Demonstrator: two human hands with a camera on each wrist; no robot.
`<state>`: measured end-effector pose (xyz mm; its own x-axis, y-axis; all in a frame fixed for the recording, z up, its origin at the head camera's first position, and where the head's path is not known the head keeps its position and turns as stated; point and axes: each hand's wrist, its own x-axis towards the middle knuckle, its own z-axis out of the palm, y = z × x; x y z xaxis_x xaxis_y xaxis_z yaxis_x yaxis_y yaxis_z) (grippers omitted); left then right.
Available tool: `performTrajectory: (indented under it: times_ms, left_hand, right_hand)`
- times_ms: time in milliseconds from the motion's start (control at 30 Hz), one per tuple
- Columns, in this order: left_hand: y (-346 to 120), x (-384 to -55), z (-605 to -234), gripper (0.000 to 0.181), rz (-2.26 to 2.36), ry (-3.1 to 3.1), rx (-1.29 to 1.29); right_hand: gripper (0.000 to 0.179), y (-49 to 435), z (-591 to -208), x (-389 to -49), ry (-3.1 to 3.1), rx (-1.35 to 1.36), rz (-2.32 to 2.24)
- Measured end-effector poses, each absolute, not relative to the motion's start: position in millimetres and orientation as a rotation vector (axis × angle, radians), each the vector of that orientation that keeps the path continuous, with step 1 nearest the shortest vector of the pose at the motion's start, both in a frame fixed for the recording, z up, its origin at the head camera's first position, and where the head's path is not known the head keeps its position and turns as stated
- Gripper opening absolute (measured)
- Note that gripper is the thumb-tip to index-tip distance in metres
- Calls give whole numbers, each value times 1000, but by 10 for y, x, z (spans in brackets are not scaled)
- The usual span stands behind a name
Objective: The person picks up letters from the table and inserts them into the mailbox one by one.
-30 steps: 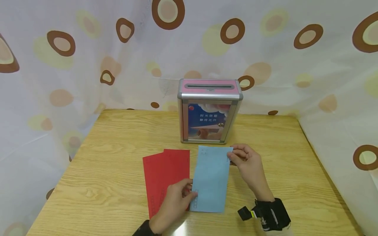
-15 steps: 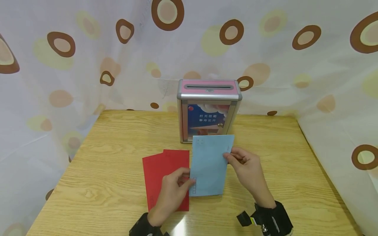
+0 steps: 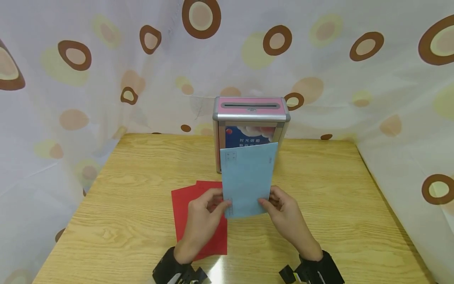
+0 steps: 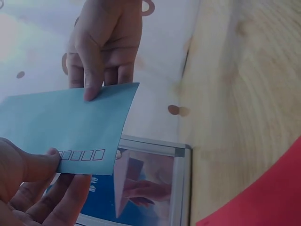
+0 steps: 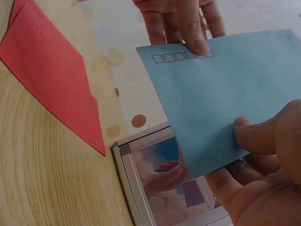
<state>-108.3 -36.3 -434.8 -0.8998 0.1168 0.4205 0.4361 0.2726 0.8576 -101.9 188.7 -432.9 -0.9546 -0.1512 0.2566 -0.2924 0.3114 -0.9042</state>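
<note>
A light blue envelope [image 3: 248,177] is held up off the table, tilted, in front of the letter box. My left hand [image 3: 203,217] pinches its lower left edge, thumb on the face near the row of printed squares and fingers behind. On the lower right edge, my right hand [image 3: 289,215] pinches it the same way. The pink and silver letter box [image 3: 251,114] stands upright with a slot in its top; the envelope hides much of its front door. Two red envelopes [image 3: 186,201] lie overlapping on the table, partly covered by my left hand.
The wooden table [image 3: 124,213] reaches back to a patterned curtain [image 3: 170,67], which hangs behind and along both sides. Black straps with small cameras sit on both wrists. The red envelopes also show in the right wrist view.
The blue envelope has risen from low over the table and shifted forward and slightly left. My right hand has slid from its upper right corner down to its lower right edge.
</note>
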Motion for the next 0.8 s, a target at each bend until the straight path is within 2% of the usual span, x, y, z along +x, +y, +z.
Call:
performTrajectory:
  times_ms: [267,500,800]
  left_hand:
    - [-360,-1205,-4105,27,-1584,-2173,-646]
    - [-294,-1371,-3565,27,-1403,-2023,-789]
    - [-201,-1597,-2847,20,-1183,-1801,-945]
  right_hand:
    - [22,1931,-4263,-1070,-2355,483,1632]
    - [21,1974,-4016,-1264,-2289,517,1434]
    - [23,1990,-3458,-1640,-2137,525,1301]
